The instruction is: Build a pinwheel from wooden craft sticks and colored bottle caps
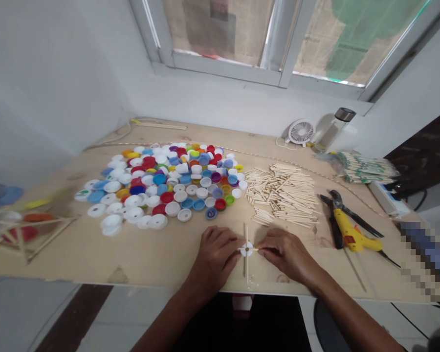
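A white bottle cap [247,249] lies near the front edge of the wooden table [95,254], with thin wooden sticks [246,264] crossed over it. My left hand [216,256] rests just left of the cap, fingers curled and pinching one end of the short cross stick. My right hand [284,253] sits on the right side, fingers pinched on the other end of that stick. A long stick runs front to back across the cap.
A spread of coloured and white bottle caps [165,183] covers the table's left middle. A pile of short sticks [284,195] lies behind my right hand. Pliers [333,215], a yellow glue gun [352,234], a small fan [300,132], a bottle [333,128] and a stick frame [25,234] stand around.
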`<control>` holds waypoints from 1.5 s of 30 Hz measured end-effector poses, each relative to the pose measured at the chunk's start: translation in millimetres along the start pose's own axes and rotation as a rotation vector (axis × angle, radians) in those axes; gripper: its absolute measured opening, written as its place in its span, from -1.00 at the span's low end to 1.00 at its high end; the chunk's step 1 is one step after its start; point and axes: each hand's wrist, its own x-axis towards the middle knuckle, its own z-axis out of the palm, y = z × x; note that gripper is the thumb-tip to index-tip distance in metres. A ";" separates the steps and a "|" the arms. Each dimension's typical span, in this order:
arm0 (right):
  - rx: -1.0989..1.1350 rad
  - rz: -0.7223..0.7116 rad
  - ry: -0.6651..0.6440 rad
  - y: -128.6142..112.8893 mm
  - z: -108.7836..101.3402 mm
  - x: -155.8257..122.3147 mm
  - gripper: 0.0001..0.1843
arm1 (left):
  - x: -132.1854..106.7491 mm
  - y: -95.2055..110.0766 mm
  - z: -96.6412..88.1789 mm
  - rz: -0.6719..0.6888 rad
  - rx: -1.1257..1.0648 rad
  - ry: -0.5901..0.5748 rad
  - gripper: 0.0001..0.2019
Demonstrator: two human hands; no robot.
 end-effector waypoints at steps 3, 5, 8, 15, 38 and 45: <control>-0.003 -0.001 -0.005 0.1 0.3 0.2 -0.84 | -0.1 0.4 0.0 0.001 0.007 0.008 -0.79; -0.004 0.000 -0.005 -0.5 0.1 0.2 -0.84 | 0.1 1.0 -0.7 -0.002 0.010 0.007 -0.79; -0.004 0.004 0.001 -3.3 -1.9 -0.8 -0.87 | 0.7 2.3 -2.7 0.002 0.018 0.008 -0.77; 0.039 0.035 0.114 -4.4 -4.6 -21.0 -0.81 | -12.0 7.9 0.7 0.040 0.150 0.122 -0.66; 0.269 0.177 0.469 2.7 23.8 -54.3 -0.84 | -25.8 12.0 10.7 0.096 0.332 0.037 -0.63; 0.257 0.175 0.471 4.2 24.1 -52.9 -0.85 | -24.7 14.0 9.9 0.078 0.319 0.029 -0.64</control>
